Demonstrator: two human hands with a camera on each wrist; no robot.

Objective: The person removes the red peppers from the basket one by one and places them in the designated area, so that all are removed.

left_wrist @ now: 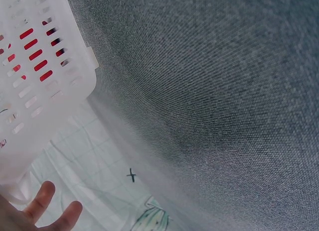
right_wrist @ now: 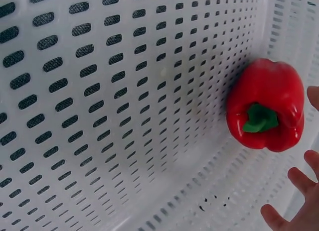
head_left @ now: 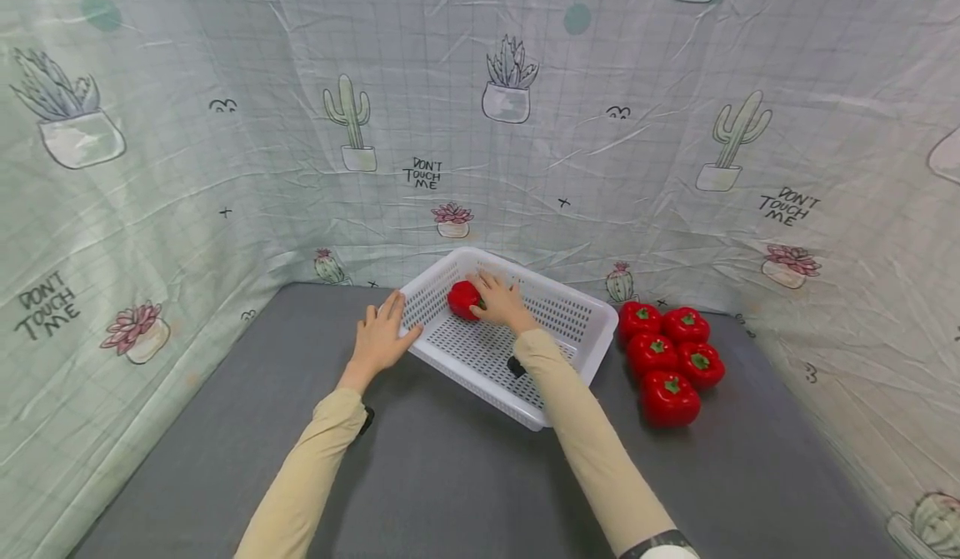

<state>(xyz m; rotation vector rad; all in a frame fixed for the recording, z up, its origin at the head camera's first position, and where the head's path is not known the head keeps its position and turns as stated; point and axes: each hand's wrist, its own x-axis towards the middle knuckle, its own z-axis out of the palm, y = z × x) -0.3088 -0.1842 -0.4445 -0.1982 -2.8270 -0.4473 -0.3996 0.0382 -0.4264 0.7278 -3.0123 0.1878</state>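
Observation:
A white perforated plastic basket [head_left: 480, 386] stands at an angle on the grey surface. One red bell pepper [head_left: 461, 299] lies in its far left corner; its green stem [right_wrist: 260, 118] shows in the right wrist view. Beside this pepper, inside the basket, is my right hand [head_left: 501, 301]. The right wrist view shows its fingers spread, with a gap between them and the pepper. My left hand [head_left: 379, 342] is at the basket's left end, fingers extended by the rim. Whether it touches the rim is hard to tell.
Several red bell peppers [head_left: 670, 398] stand clustered, stems up, right of the basket on the grey cloth-like surface [head_left: 450, 492]. A pale sheet [head_left: 420, 59] printed with potted cacti hangs behind and along both sides.

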